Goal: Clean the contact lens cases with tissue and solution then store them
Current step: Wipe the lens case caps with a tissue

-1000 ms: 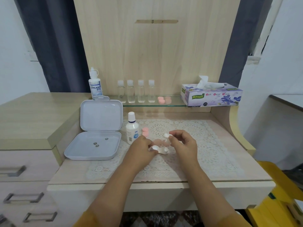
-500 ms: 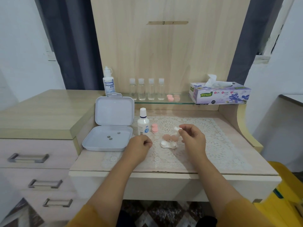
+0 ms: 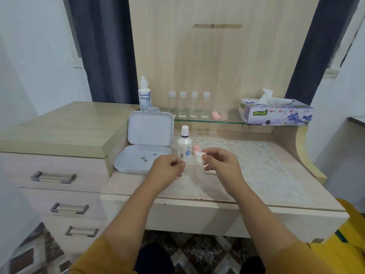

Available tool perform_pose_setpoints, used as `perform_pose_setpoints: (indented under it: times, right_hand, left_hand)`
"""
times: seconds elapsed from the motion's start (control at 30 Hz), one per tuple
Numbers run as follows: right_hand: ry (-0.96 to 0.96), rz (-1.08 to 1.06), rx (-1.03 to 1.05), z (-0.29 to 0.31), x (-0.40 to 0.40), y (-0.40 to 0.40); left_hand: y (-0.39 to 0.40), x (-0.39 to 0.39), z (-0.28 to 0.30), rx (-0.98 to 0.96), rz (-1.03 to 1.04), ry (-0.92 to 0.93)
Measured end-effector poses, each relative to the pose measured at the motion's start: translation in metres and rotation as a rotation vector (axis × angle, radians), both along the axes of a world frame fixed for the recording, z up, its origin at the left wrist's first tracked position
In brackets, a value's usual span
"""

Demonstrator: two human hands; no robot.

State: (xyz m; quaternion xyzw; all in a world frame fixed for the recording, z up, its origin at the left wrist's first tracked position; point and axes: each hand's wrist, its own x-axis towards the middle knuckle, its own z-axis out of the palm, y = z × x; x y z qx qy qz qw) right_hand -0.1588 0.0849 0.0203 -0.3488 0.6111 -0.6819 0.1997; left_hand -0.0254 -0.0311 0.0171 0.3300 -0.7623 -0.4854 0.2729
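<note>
Over the lace mat [image 3: 256,161], right hand [image 3: 221,165] pinches a white cap [image 3: 199,156]. Case [image 3: 209,172] lies just below it; left hand [image 3: 166,169], loosely curled, holds nothing I can make out

Both forearms reach forward from mustard-yellow sleeves, converging over the bench with the wrists roughly level. The left hand [image 3: 167,168] is curled into a loose fist, knuckles up, fingers tucked under the palm; whether anything is pinched inside cannot be told. The right hand [image 3: 221,163] sits just beside it, slightly higher and apart, back of the hand toward the camera. Its thumb and forefinger pinch a small white piece [image 3: 199,155] at the fingertips, the other fingers curled in beneath.
</note>
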Motion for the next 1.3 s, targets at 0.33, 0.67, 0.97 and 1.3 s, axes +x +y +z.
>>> perform_pose_setpoints:
  times: [0.33, 0.67, 0.97, 1.3]
  right_hand:
    - [0.042, 0.218, -0.002, -0.005, 0.077, -0.044]
    - [0.061, 0.393, 0.058, -0.021, 0.167, -0.084]
    - [0.259, 0.511, 0.247, -0.066, 0.240, -0.116]
    - [0.382, 0.620, 0.473, -0.105, 0.250, -0.125]
  left_hand:
    - [-0.018, 0.084, 0.006, -0.090, 0.155, -0.011]
    - [-0.033, 0.189, -0.010, 0.144, 0.064, 0.154]
    - [-0.052, 0.273, -0.058, 0.214, 0.246, 0.016]
    - [-0.067, 0.305, -0.151, 0.018, 0.347, -0.823]
